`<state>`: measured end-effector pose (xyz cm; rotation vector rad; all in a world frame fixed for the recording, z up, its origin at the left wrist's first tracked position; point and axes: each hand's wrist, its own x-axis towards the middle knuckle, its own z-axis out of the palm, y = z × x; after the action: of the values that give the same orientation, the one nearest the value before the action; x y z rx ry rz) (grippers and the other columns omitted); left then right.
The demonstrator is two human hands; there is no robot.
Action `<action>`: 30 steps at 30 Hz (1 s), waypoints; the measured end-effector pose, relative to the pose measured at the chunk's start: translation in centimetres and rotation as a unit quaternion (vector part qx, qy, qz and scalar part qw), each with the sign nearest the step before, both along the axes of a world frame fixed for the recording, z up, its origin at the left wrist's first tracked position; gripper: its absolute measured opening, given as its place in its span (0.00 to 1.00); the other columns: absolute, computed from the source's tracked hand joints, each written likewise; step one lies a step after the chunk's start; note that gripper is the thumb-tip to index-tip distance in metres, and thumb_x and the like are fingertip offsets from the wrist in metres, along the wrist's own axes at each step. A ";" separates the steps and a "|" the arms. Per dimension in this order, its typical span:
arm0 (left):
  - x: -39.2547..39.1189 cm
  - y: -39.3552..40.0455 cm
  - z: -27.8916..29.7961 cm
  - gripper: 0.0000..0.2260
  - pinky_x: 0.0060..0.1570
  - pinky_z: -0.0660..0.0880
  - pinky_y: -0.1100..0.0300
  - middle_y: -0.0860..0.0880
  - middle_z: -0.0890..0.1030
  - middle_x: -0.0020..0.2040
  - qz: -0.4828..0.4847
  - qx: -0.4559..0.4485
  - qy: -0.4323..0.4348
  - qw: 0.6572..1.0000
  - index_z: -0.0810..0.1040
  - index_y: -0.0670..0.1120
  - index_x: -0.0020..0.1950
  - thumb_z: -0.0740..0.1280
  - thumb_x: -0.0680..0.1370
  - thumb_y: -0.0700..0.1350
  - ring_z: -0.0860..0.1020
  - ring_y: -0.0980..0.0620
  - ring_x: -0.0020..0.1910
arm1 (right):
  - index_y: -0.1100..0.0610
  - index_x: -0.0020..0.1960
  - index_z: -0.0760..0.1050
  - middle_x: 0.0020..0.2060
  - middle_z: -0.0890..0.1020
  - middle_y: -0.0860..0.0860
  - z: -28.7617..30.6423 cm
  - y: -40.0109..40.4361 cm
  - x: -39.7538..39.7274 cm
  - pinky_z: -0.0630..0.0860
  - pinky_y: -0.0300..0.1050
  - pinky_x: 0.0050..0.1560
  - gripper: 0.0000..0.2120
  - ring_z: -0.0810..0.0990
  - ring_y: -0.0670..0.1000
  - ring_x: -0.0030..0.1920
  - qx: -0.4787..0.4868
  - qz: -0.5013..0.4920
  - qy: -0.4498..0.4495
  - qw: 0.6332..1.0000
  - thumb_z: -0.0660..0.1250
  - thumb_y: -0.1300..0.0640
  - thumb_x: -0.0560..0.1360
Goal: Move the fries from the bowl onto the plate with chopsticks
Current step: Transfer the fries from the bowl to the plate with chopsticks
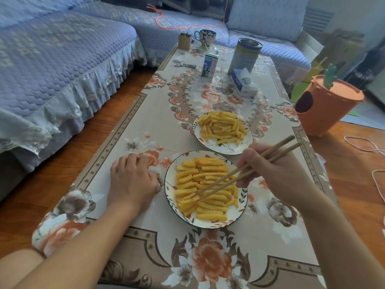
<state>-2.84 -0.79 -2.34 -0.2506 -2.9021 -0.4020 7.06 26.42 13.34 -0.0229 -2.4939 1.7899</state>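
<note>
Wooden chopsticks [248, 173], two; two dishes

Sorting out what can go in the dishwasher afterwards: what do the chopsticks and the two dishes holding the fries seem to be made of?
The chopsticks look like bare wood or bamboo: matte, even tan, no shine. The near dish and the far dish look like glazed ceramic: smooth white surfaces, painted leaf sprigs and a dark rim line, though melamine cannot be ruled out by look alone.
</note>
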 end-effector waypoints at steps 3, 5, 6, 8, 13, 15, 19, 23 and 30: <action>0.0 0.1 0.1 0.17 0.63 0.70 0.44 0.45 0.76 0.54 0.000 0.006 0.004 1.000 0.77 0.48 0.59 0.56 0.75 0.50 0.72 0.44 0.55 | 0.64 0.42 0.81 0.30 0.83 0.62 0.5 0.7 -0.1 0.83 0.46 0.34 0.13 0.85 0.59 0.30 0.009 -0.031 0.024 0.999 0.66 0.55 0.78; 0.0 0.1 0.1 0.17 0.63 0.70 0.44 0.45 0.76 0.54 0.000 0.004 0.004 1.000 0.77 0.47 0.59 0.57 0.75 0.49 0.72 0.44 0.55 | 0.65 0.43 0.81 0.30 0.82 0.61 0.7 1.2 -0.5 0.84 0.46 0.34 0.12 0.84 0.59 0.29 -0.007 -0.070 0.047 0.996 0.65 0.58 0.80; 0.0 0.1 0.0 0.17 0.63 0.70 0.44 0.45 0.76 0.54 0.000 0.003 0.003 1.000 0.77 0.47 0.59 0.57 0.75 0.49 0.72 0.44 0.55 | 0.65 0.43 0.80 0.30 0.83 0.61 0.7 1.4 -0.9 0.84 0.47 0.34 0.12 0.84 0.59 0.29 -0.024 -0.092 0.059 0.994 0.65 0.59 0.80; 0.0 0.0 -0.1 0.17 0.64 0.69 0.45 0.46 0.76 0.54 -0.001 -0.001 0.002 1.000 0.76 0.48 0.60 0.56 0.75 0.50 0.72 0.44 0.56 | 0.65 0.44 0.80 0.30 0.83 0.58 0.4 1.8 -2.1 0.85 0.48 0.35 0.13 0.84 0.58 0.30 -0.051 -0.150 0.078 0.984 0.63 0.58 0.83; -0.1 0.0 -0.1 0.18 0.64 0.69 0.45 0.47 0.76 0.55 -0.002 -0.001 -0.001 1.000 0.76 0.48 0.61 0.56 0.75 0.50 0.72 0.44 0.56 | 0.62 0.47 0.80 0.34 0.85 0.59 -1.9 1.8 -6.2 0.85 0.47 0.37 0.15 0.87 0.59 0.34 -0.055 -0.227 0.092 0.968 0.63 0.54 0.85; -0.1 0.0 -0.1 0.17 0.65 0.69 0.45 0.47 0.76 0.56 -0.004 -0.002 -0.003 1.000 0.76 0.49 0.61 0.56 0.75 0.50 0.72 0.45 0.57 | 0.60 0.44 0.80 0.36 0.84 0.63 -3.0 1.3 -7.7 0.85 0.47 0.36 0.14 0.87 0.60 0.35 -0.049 -0.238 0.101 0.965 0.63 0.53 0.84; -0.1 -0.1 0.0 0.17 0.64 0.70 0.45 0.47 0.76 0.56 -0.004 -0.002 0.000 1.000 0.75 0.49 0.60 0.56 0.75 0.50 0.72 0.45 0.57 | 0.57 0.43 0.80 0.37 0.84 0.65 -4.4 0.4 -10.3 0.86 0.50 0.38 0.14 0.87 0.57 0.33 -0.046 -0.276 0.125 0.952 0.64 0.52 0.84; -0.1 0.0 -0.1 0.17 0.64 0.70 0.44 0.47 0.76 0.56 -0.001 -0.001 0.001 1.000 0.76 0.48 0.60 0.56 0.75 0.50 0.72 0.45 0.57 | 0.53 0.41 0.80 0.33 0.85 0.57 -5.1 -0.3 -12.5 0.85 0.53 0.40 0.15 0.87 0.54 0.33 -0.007 -0.286 0.122 0.950 0.64 0.49 0.84; -0.3 0.0 -0.1 0.18 0.65 0.69 0.45 0.47 0.77 0.56 0.002 0.009 0.002 1.000 0.77 0.49 0.60 0.58 0.74 0.50 0.72 0.44 0.57 | 0.54 0.42 0.80 0.31 0.84 0.54 -5.0 -0.7 -12.9 0.85 0.59 0.42 0.17 0.86 0.55 0.33 0.000 -0.301 0.111 0.947 0.62 0.48 0.84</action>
<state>-3.10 -0.81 -2.43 -0.2435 -2.8940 -0.4259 -5.83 25.73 8.37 -0.4968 -2.0259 1.4382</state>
